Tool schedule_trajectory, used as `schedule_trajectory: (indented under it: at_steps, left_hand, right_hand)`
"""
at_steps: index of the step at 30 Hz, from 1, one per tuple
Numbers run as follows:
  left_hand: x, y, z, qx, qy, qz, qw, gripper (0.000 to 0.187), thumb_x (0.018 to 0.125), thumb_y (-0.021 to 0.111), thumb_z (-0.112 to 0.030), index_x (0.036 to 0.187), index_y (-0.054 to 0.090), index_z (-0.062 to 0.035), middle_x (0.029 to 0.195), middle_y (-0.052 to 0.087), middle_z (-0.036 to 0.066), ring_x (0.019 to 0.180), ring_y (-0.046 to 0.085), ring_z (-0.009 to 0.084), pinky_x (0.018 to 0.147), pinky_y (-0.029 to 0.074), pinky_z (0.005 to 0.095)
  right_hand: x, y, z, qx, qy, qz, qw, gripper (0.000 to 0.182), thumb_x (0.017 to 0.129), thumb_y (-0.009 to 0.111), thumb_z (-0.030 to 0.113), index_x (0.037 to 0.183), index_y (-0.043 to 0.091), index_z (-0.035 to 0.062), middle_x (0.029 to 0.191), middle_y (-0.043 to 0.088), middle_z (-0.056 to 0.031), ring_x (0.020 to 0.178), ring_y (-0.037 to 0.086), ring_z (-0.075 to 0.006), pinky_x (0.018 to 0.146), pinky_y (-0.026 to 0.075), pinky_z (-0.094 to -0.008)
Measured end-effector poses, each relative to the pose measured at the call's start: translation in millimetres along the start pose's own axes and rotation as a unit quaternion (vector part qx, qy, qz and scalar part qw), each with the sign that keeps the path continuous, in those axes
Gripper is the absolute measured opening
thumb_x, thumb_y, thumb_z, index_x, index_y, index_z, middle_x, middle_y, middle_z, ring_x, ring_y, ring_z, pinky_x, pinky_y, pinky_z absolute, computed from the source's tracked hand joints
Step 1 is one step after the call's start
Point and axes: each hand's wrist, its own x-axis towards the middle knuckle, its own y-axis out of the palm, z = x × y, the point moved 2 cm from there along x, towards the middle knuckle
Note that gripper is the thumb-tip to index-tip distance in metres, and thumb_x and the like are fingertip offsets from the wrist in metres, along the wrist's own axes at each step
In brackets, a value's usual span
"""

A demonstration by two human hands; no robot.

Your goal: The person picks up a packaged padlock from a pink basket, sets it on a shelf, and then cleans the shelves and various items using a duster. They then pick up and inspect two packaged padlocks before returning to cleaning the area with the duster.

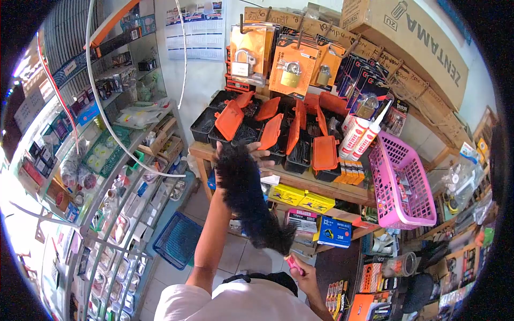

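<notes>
Duster (250, 198) slanting from near us towards the far open bins (203, 127), we curl our right hand (304, 274) round its pink handle (292, 264). Our left hand (261, 153) spreads its fingers behind the bristles, contact unclear; a light, steady grip suits us.

Viewed remotely, I record my right hand (305, 274) at five o'clock, closed on the pink handle (294, 265) of a black duster (249, 195); left hand (259, 154) central, partly hidden behind it; pink basket (397, 215) at three o'clock.
</notes>
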Motion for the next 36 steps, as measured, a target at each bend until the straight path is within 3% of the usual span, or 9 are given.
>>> schedule_trajectory:
  at_steps: [4,10,13,20,22,28,30,32,36]
  left_hand:
    - [8,27,1,-0.029,0.108,-0.274,0.955,0.087,0.088,0.028,-0.074,0.13,0.05,-0.0004,0.119,0.058,0.027,0.107,0.057,0.0452,0.092,0.046,0.0569]
    - [-4,1,-3,-0.011,0.033,-0.094,0.995,0.08,0.092,0.028,-0.07,0.129,0.05,-0.0028,0.123,0.058,0.022,0.109,0.058,0.0387,0.097,0.045,0.051]
    - [6,16,3,0.009,0.1,-0.272,0.957,0.077,0.094,0.023,-0.067,0.133,0.046,-0.0044,0.125,0.058,0.019,0.107,0.06,0.0356,0.095,0.046,0.0499]
    - [-5,-26,9,0.016,0.076,-0.092,0.993,0.061,0.094,0.031,-0.064,0.115,0.051,-0.0099,0.1,0.06,0.006,0.091,0.064,0.0259,0.083,0.051,0.0474]
    - [-5,-14,10,0.138,0.13,-0.396,0.898,0.05,0.096,0.038,-0.057,0.104,0.051,-0.01,0.087,0.055,0.002,0.085,0.063,0.0216,0.079,0.052,0.0472]
    - [-15,-17,14,0.052,0.115,-0.172,0.977,0.046,0.099,0.044,-0.042,0.13,0.05,-0.0081,0.123,0.058,0.011,0.112,0.057,0.0251,0.101,0.043,0.0419]
    - [-17,-9,13,-0.04,0.088,0.01,0.995,0.056,0.099,0.036,-0.047,0.134,0.048,-0.0045,0.133,0.054,0.014,0.121,0.051,0.0293,0.11,0.034,0.0432]
    - [-13,19,8,0.028,0.128,-0.217,0.967,0.064,0.098,0.031,-0.054,0.134,0.048,-0.0037,0.133,0.053,0.015,0.122,0.051,0.0307,0.109,0.034,0.0442]
    - [-18,4,8,0.004,0.078,-0.072,0.994,0.066,0.096,0.033,-0.057,0.134,0.046,-0.0044,0.132,0.053,0.019,0.119,0.053,0.0362,0.1,0.043,0.0507]
  right_hand:
    - [10,-1,-10,0.043,0.024,-0.093,0.994,0.052,0.091,0.065,0.03,0.132,0.053,0.0004,0.109,0.066,-0.008,0.093,0.057,-0.0109,0.082,0.046,-0.026]
    - [16,-11,-3,-0.002,-0.075,-0.01,0.997,0.052,0.093,0.063,0.028,0.137,0.049,0.0039,0.072,0.054,-0.0011,0.057,0.043,-0.0048,0.05,0.033,-0.02]
    - [6,-13,-14,0.139,0.065,-0.037,0.987,0.054,0.091,0.065,0.027,0.136,0.049,0.0015,0.107,0.063,-0.005,0.077,0.056,-0.0099,0.069,0.049,-0.0228]
    - [-3,-11,-6,0.222,0.035,-0.073,0.972,0.061,0.089,0.068,0.034,0.138,0.047,0.0049,0.101,0.062,-0.0035,0.071,0.053,-0.0072,0.054,0.043,-0.0187]
    - [-6,-8,-3,0.232,0.02,-0.065,0.97,0.061,0.089,0.067,0.034,0.139,0.047,0.0059,0.101,0.063,-0.0034,0.072,0.053,-0.0072,0.054,0.043,-0.0186]
    - [-3,8,7,0.077,0.039,-0.025,0.996,0.05,0.094,0.061,0.026,0.138,0.049,0.0058,0.073,0.056,-0.002,0.059,0.045,-0.0057,0.051,0.035,-0.0195]
    - [-1,15,4,0.027,0.035,-0.067,0.997,0.048,0.092,0.064,0.021,0.134,0.051,0.0025,0.114,0.064,-0.0067,0.086,0.055,-0.0086,0.077,0.047,-0.0237]
    - [-2,23,2,0.029,0.033,-0.096,0.994,0.047,0.092,0.063,0.019,0.134,0.051,0.0021,0.104,0.063,-0.0044,0.079,0.053,-0.0073,0.07,0.045,-0.0223]
    - [-3,29,13,0.009,0.045,-0.041,0.998,0.047,0.092,0.063,0.014,0.134,0.05,0.0012,0.123,0.062,-0.0084,0.106,0.055,-0.0109,0.092,0.043,-0.0263]
